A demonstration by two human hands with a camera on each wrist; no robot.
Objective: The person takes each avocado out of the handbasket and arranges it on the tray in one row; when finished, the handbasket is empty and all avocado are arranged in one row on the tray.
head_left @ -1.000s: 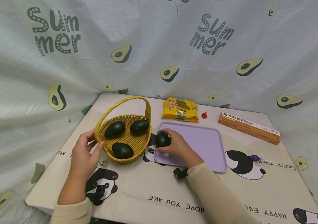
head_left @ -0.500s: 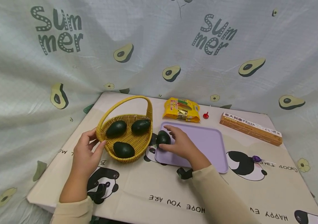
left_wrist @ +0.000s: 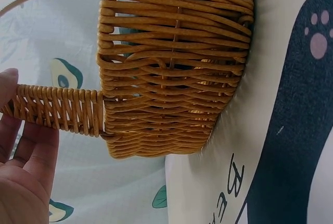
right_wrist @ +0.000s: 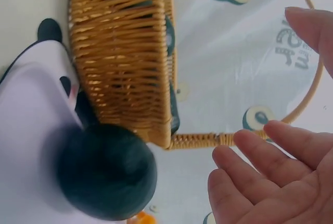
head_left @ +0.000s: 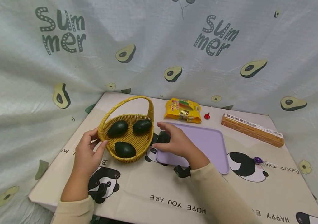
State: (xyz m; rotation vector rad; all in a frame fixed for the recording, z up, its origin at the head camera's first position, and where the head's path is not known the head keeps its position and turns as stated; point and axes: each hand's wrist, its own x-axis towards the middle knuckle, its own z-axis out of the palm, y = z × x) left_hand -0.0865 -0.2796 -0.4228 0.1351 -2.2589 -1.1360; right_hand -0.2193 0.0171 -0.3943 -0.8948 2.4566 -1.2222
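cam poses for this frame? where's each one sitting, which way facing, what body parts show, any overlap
Head: above the table, facing forward and down; both hands, left hand, right hand, and sleeves show.
Left wrist: low beside the basket, facing its wall; fingers show.
Right wrist: above the tray, facing the avocado; open fingers show.
Shared: the basket, all three.

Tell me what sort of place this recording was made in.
Probably a makeshift tabletop recording setup, not a real kitchen: a printed avocado cloth hangs as a backdrop round a panda-print table, with a basket and a purple tray laid out as props.
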